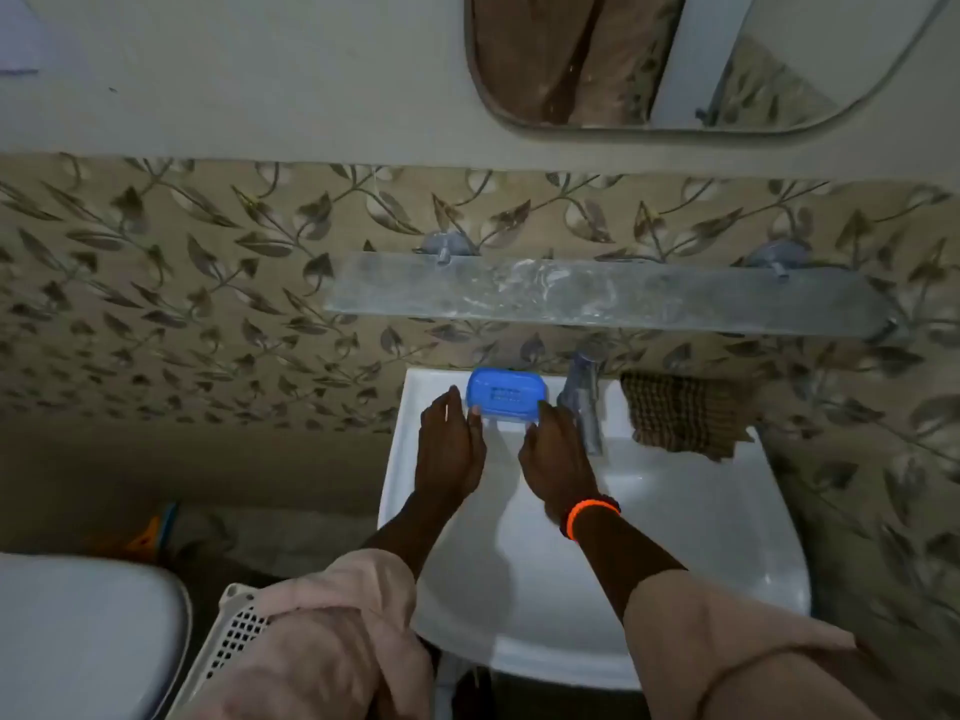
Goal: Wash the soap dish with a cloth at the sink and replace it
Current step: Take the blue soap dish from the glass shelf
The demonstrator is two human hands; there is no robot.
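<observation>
A blue plastic soap dish [506, 394] sits on the back ledge of the white sink [675, 517], left of the chrome tap [584, 402]. My left hand [449, 449] lies at the dish's left end, fingers straight, thumb touching its edge. At the dish's right front corner is my right hand [556, 457], with an orange band on its wrist and its fingertips against the rim. A brown checked cloth [680, 415] lies on the sink's back right corner, apart from both hands.
A glass shelf [613, 293] juts from the patterned tile wall just above the tap. A mirror [675, 59] hangs higher up. At lower left are a white toilet lid [78, 636] and a perforated white basket [234, 636].
</observation>
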